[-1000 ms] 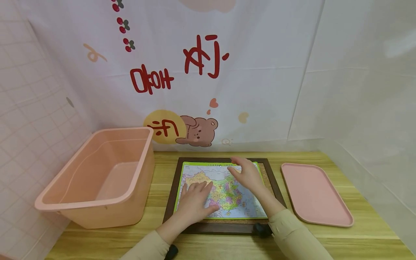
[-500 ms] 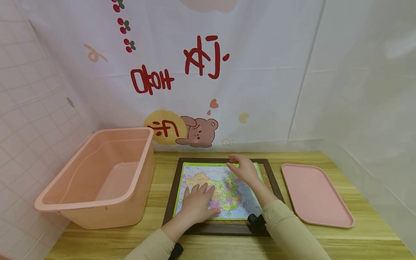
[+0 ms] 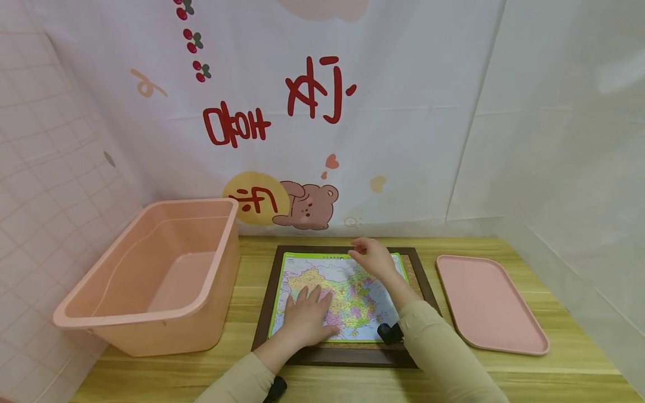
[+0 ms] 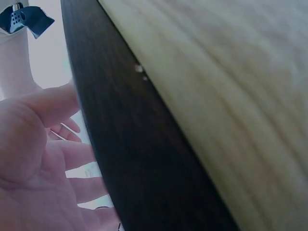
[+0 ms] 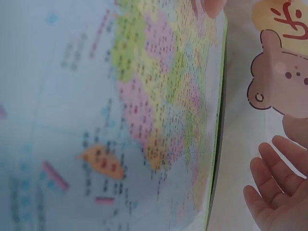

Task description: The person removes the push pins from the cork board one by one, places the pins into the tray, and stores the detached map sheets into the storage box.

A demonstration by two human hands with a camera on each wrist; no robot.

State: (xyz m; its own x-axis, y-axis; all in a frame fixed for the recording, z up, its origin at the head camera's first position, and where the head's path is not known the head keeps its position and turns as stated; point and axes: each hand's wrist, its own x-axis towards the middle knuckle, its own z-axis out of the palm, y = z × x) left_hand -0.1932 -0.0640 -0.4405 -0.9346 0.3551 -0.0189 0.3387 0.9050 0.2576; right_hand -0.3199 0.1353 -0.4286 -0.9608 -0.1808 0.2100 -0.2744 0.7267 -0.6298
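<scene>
A laminated map (image 3: 347, 291) with a green border lies inside a dark brown wooden frame (image 3: 347, 356) over a cork-like backing. My left hand (image 3: 304, 319) rests on the map's left half with fingers spread. Above the map's top edge, right of its middle, is my right hand (image 3: 374, 260), fingers loosely bent and nothing visible in them. In the left wrist view the frame's dark edge (image 4: 130, 134) hides the left fingertips. The right wrist view has the map's printed face (image 5: 96, 110) at left and the right hand (image 5: 281, 187) apart from it, palm showing.
A deep pink basin (image 3: 146, 319) stands at the left of the wooden table (image 3: 347, 386). On the right lies a flat pink tray (image 3: 491, 302). Behind hangs a white cloth printed with a bear (image 3: 309, 207). A black wrist camera (image 3: 389, 334) sits below the right sleeve.
My right hand has drifted slightly left along the map's top edge, and its wrist camera has swung left over the map. My left hand stays nearly in place on the map.
</scene>
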